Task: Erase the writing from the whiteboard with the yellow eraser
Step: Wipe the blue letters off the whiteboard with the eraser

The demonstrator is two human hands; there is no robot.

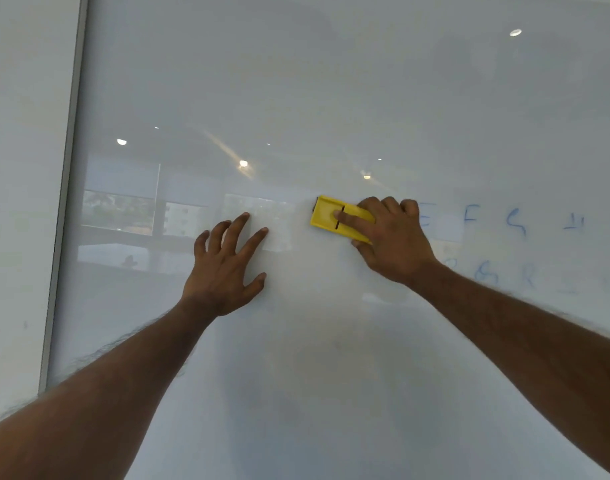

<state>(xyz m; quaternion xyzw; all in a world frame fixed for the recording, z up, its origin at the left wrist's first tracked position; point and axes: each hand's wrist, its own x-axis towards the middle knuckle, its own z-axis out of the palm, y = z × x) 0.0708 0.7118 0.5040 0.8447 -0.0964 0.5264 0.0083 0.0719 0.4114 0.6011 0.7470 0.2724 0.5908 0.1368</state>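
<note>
A glossy whiteboard fills the view. My right hand presses a yellow eraser flat against it near the middle, index finger along the eraser's top. Faint blue letters run in a row to the right of that hand, and a second row sits lower, partly hidden by my wrist. My left hand rests flat on the board with fingers spread, to the left of the eraser and apart from it. The board left of the eraser shows no writing.
The whiteboard's grey frame runs down the left side, with a pale wall beyond it. Ceiling lights and windows reflect in the board's surface.
</note>
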